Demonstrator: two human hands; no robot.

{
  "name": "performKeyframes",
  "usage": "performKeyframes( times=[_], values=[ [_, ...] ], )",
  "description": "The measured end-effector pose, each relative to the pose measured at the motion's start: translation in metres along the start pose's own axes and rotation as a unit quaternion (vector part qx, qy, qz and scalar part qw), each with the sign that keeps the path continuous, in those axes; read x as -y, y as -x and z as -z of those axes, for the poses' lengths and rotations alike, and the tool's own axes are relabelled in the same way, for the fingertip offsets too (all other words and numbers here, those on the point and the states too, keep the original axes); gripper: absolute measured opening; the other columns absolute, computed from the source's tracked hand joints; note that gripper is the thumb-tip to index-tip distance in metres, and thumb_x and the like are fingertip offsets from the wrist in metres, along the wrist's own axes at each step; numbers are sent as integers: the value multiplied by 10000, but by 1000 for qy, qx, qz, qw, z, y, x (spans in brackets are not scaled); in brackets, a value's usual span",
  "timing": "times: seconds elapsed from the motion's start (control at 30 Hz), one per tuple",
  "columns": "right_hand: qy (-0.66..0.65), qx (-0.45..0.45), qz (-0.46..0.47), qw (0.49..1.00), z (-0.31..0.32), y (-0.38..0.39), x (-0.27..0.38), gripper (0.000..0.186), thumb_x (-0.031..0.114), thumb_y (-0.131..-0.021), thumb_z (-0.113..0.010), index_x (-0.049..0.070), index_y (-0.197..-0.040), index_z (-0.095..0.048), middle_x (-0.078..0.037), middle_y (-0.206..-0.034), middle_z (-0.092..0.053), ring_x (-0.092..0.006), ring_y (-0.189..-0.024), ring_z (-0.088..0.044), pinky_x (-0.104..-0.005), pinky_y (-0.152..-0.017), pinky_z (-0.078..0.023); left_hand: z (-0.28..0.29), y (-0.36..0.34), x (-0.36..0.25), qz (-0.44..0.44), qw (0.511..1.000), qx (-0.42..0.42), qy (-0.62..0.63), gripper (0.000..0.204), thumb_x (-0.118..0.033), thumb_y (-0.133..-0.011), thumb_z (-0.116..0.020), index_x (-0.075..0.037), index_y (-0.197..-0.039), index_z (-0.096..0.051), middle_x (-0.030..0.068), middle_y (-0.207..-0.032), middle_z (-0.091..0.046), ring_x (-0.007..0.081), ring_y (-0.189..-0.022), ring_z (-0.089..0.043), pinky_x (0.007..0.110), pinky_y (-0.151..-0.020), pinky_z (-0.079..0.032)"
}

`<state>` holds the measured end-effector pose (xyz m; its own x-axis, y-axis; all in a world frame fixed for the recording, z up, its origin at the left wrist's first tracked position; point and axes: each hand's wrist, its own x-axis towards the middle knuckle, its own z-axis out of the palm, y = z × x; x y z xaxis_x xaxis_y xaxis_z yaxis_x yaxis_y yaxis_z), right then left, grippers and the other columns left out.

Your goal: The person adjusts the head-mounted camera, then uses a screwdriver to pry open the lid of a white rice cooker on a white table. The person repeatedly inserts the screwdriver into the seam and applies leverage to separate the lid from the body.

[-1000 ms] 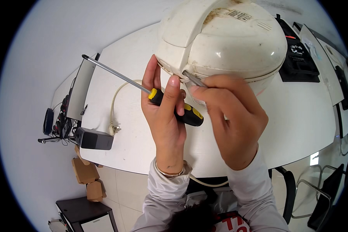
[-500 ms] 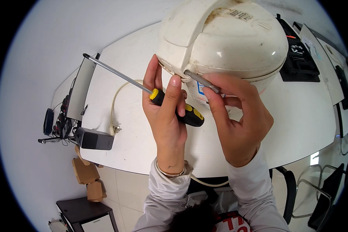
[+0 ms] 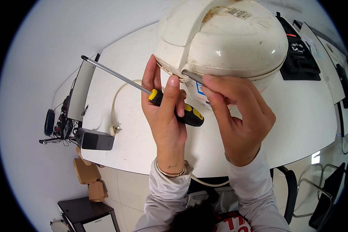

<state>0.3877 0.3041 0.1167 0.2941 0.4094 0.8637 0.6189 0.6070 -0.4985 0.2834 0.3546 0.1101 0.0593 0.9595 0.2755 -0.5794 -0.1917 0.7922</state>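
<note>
A stained off-white rice cooker [image 3: 236, 50] with a lid handle stands at the far side of the table. My left hand [image 3: 163, 114] is closed round a screwdriver [image 3: 118, 75], whose black and yellow handle lies across the palm; its long shaft points to the upper left. Fingertips and thumb of that same hand rest at the cooker's handle joint. Between thumb and fingers, my right hand [image 3: 245, 116] pinches a short grey metal rod [image 3: 192, 76]. The rod's far end sits at a small hole beside the joint; how deep it goes is hidden.
The white table [image 3: 123, 120] carries a power cord with its plug [image 3: 114, 129] and a dark grey box [image 3: 93, 139] on the left. A black tool case [image 3: 299, 58] lies open at the right. Cardboard boxes [image 3: 86, 170] and a dark cabinet [image 3: 85, 210] stand on the floor.
My right fingers have slid closer to the cooker along the rod, so less of it shows. The rod has shifted slightly left. My left hand stays nearly still.
</note>
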Motion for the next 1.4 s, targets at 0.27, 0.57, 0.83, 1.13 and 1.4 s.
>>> performKeyframes(
  times=[0.27, 0.57, 0.83, 1.13, 1.4],
  values=[
    [-23, 34, -23, 999, 1, 0, 2, 207, -67, -685, -591, 18, -871, -619, -80, -742, -604, -173, -614, -597, -238, -514, -476, 0, 1, -1, 14, 1000, -10, -4, 524, -65, -793, -592, -14, -1258, -355, 93, -1286, -402, 18, -464, -368, 144, -398, -304],
    [-10, 49, -16, 999, 2, 0, 5, 267, -114, -687, -586, 30, -903, -650, -73, -778, -592, -140, -654, -564, -225, -549, -452, 1, 1, -1, 20, 1000, -7, 13, 523, -64, -797, -587, -12, -1260, -347, 94, -1292, -397, 17, -461, -366, 143, -394, -296],
    [2, 9, -21, 1000, -4, 0, 3, 243, -75, -700, -617, 9, -928, -624, -80, -813, -612, -140, -692, -586, -216, -540, -464, 1, 1, 0, 13, 1000, -3, 10, 524, -66, -796, -590, -16, -1260, -352, 93, -1287, -400, 20, -463, -367, 145, -400, -304],
    [2, -7, -18, 1000, -2, 1, 0, 171, -91, -705, -605, 6, -846, -601, -92, -839, -640, -147, -722, -611, -207, -531, -480, 2, 0, 2, 11, 1000, -9, 9, 524, -69, -798, -589, -25, -1264, -353, 84, -1275, -408, 20, -460, -365, 148, -402, -308],
    [10, 4, -11, 1000, 1, 1, 4, 183, -74, -698, -628, 17, -856, -626, -76, -774, -626, -128, -667, -582, -205, -503, -457, 2, 0, 1, 15, 1000, -10, 3, 521, -63, -800, -581, -10, -1261, -345, 93, -1286, -397, 16, -455, -359, 147, -398, -304]
  ],
)
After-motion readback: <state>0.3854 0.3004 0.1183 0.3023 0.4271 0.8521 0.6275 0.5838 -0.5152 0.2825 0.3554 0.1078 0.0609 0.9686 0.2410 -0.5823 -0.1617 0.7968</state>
